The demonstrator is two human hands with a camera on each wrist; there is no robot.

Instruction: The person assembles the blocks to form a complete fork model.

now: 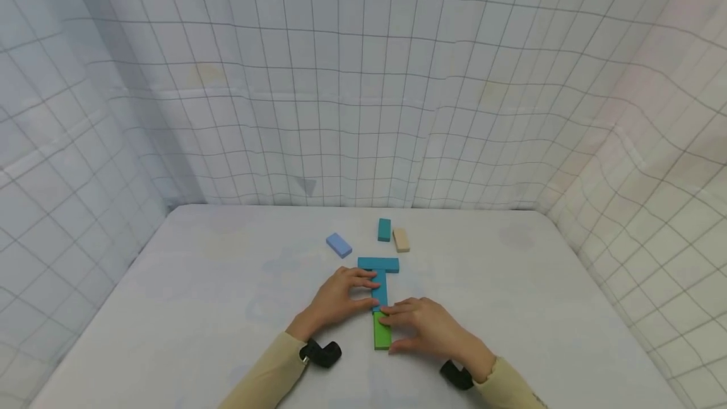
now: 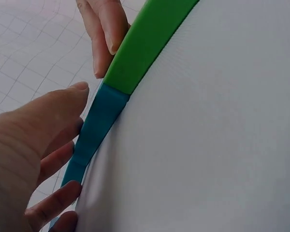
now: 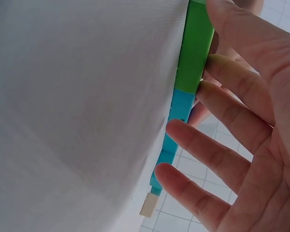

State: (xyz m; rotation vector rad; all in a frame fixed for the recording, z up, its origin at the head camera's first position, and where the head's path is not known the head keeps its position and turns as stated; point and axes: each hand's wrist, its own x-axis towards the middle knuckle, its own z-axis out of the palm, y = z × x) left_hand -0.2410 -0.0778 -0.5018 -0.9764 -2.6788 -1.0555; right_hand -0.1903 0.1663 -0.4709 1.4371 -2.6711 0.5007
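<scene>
A green block and a blue block lie end to end in a line. Across the far end of the blue one lies another blue block, forming a T. My left hand is at the left side of the middle blue block, its fingertips reaching the top and its thumb near the joint with the green. My right hand touches the green block with spread, fairly straight fingers. In the right wrist view, the thumb is at the near end of the green block and the fingertips line its side.
Beyond the T lie a light blue block, a teal block and a beige block. They rest on a white table with grid-patterned curtains behind and at the sides. Black wrist devices are on both forearms.
</scene>
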